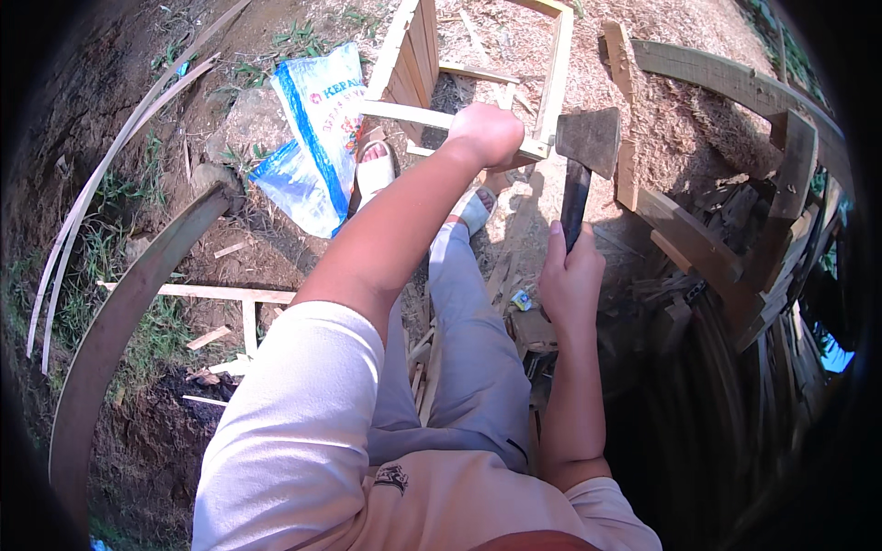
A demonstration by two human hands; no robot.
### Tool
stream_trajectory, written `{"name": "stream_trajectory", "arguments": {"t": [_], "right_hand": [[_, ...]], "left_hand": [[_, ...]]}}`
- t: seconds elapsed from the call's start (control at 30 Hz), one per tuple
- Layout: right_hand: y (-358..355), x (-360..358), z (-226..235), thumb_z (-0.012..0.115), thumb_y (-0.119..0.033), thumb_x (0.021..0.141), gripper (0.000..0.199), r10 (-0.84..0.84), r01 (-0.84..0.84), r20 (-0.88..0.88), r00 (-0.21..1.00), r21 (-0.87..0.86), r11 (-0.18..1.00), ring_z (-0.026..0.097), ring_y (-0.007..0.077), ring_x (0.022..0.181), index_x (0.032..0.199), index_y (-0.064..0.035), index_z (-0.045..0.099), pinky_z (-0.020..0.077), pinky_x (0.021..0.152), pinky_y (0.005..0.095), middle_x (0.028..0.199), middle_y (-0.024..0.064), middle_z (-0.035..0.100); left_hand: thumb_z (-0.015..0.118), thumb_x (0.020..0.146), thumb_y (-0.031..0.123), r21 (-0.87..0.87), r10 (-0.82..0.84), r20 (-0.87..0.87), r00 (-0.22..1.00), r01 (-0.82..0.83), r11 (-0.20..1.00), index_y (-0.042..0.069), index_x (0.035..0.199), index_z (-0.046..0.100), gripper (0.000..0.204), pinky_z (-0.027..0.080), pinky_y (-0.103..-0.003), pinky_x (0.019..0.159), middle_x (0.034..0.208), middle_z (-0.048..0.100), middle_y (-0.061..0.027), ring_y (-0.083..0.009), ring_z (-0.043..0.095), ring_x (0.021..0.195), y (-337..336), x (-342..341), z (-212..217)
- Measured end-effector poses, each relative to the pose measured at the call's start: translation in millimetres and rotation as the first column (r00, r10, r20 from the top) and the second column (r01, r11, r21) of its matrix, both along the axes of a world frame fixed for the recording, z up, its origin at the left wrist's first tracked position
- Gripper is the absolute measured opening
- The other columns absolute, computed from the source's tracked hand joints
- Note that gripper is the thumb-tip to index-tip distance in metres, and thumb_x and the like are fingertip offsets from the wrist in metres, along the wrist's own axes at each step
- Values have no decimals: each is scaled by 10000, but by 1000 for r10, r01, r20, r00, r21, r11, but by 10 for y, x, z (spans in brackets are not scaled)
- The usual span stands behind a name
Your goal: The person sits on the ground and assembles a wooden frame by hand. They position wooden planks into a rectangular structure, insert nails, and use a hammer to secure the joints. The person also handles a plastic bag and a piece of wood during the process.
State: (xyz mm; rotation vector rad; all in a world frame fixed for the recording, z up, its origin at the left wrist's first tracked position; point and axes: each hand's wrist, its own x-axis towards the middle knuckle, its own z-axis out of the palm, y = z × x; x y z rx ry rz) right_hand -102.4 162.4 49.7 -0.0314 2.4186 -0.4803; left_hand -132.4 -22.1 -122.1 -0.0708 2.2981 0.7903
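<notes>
My right hand [570, 275] grips the dark handle of a hatchet [588, 140], whose grey metal head is raised beside the corner of a pale wooden frame [555, 73]. My left hand [485, 133] is closed on that same corner of the frame, just left of the hatchet head. My left arm stretches forward over my legs in grey trousers. Both feet in light sandals stand on the sawdust under the frame.
A white and blue plastic sack [317, 138] lies on the ground at the left. Long curved planks [119, 312] lie at the left, and a rough timber railing [717, 83] with stacked offcuts [735, 303] at the right. Sawdust [680, 138] covers the ground ahead.
</notes>
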Motion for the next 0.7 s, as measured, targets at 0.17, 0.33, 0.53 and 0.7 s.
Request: {"name": "stream_trajectory", "arguments": {"t": [0.17,0.33,0.53,0.7], "right_hand": [[-20,53,227,627,-223,1095,433,-239,202,-155,959,-220,954,757,339,785,1245,177,556,561,710,453,837,265,707],[288,200,-379,609,-205,1097,334,118,-125,55,991,143,982,756,316,779,1151,124,595,556,683,452,837,241,715],[-283,-56,463,596,-164,1099,260,-292,254,-101,951,-284,925,719,361,709,1080,96,592,542,674,498,758,193,695],[105,190,-266,601,-157,1097,259,-89,78,-97,991,-115,990,722,358,753,1110,101,594,531,667,477,815,199,705]], "left_hand": [[725,827,142,0,-37,2,999,37,999,56,957,831,188,640,-467,840,974,810,-171,-360,797,945,47,52,-173],[721,830,140,51,-8,-12,1000,9,999,45,950,827,186,640,-472,835,971,810,-169,-361,797,933,-29,-2,42],[809,620,-12,2,111,-61,992,-111,994,66,784,833,183,642,-441,776,905,807,-174,-357,802,894,77,81,-210],[745,837,143,6,-21,-23,1000,21,1000,26,1022,823,232,645,-475,849,1001,808,-160,-354,800,961,19,-14,-40]]}}
